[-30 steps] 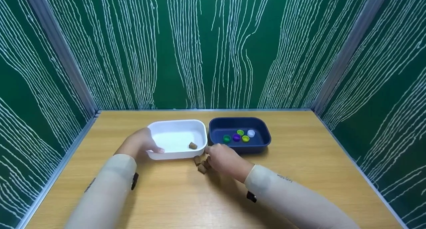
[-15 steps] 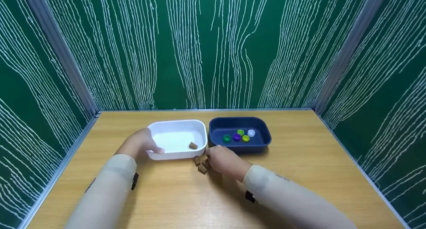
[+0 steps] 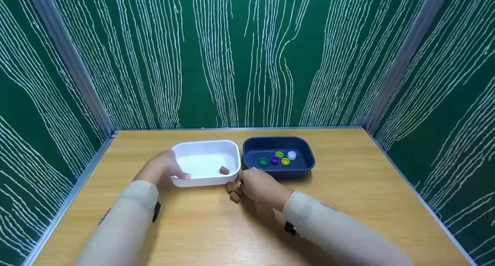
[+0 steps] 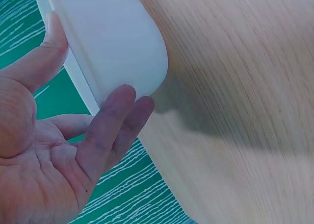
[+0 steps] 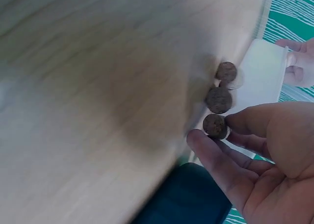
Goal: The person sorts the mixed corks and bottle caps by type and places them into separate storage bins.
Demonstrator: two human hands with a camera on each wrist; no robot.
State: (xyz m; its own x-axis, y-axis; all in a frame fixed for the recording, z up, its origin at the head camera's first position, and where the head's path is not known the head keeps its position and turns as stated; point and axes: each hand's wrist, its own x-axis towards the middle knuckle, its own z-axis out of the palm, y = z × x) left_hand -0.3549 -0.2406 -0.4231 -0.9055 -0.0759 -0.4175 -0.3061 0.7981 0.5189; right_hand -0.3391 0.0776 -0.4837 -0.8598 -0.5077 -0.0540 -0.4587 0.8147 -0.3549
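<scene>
My left hand grips the left end of a white rectangular container, thumb at the rim and fingertips against the outer wall. Inside that container lies one brown cork. My right hand is low over the table in front of the gap between the two containers. In the right wrist view its thumb and fingers pinch a cork. Close beside this, several loose corks lie on the table in front of the white container's right corner.
A dark blue container stands just right of the white one. In it are a green cap, a purple cap, a white cap and yellowish caps. Green walls with white lines enclose the wooden table.
My right hand has shifted only slightly and stays at the corks. My left hand keeps its grip on the white container, which has not moved.
</scene>
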